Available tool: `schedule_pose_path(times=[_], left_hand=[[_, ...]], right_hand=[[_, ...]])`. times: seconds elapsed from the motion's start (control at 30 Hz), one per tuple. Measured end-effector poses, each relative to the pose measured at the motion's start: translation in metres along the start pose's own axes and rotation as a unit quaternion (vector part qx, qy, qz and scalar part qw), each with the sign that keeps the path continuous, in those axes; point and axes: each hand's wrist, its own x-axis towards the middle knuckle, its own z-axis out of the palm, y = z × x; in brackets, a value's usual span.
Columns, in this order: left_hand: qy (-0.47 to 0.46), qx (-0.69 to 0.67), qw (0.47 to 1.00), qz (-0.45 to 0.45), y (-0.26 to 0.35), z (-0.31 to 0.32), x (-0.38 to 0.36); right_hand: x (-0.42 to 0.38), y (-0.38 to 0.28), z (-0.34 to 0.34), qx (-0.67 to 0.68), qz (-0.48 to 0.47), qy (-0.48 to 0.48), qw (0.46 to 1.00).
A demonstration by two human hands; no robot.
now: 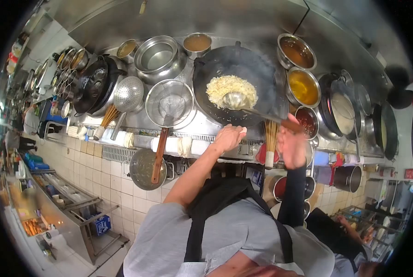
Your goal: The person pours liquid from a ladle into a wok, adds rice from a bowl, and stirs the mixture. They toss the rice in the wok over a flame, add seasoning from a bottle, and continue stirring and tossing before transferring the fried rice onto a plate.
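Observation:
Fried rice (220, 87) lies in the middle of a large dark wok (211, 60) on the range. A ladle (236, 100) has its metal bowl resting on the rice, and its wooden handle slants to the lower right. Around the end of that handle is my right hand (292, 145), closed and slightly blurred. My left hand (229, 138) is closed at the wok's near edge, with a small pale patch, perhaps cloth, by its fingers. Just left of the wok, a wire strainer (169, 101) with a wooden handle sits over a bowl.
Right of the wok stand bowls of yellow oil (303, 87), brown liquid (297, 51) and red sauce (307, 122). A bamboo brush (270, 138) stands near my right hand. A perforated skimmer (128, 94) and another wok (93, 87) are at left. A co-worker (335, 235) is at lower right.

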Motion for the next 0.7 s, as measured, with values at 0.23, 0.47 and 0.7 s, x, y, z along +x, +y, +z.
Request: schedule_pose_path(times=[0.23, 0.47, 0.7], left_hand=[[0.032, -0.007, 0.999, -0.008, -0.021, 0.031, 0.013], [0.004, -0.006, 0.999, -0.053, -0.012, 0.029, 0.009], [0.087, -0.037, 0.995, -0.041, -0.018, 0.036, 0.014]], right_hand=[[0.273, -0.011, 0.010, -0.117, -0.195, 0.111, 0.967], [0.308, 0.020, 0.033, -0.139, -0.200, 0.145, 0.959], [0.322, 0.033, 0.027, -0.151, -0.220, 0.129, 0.955]])
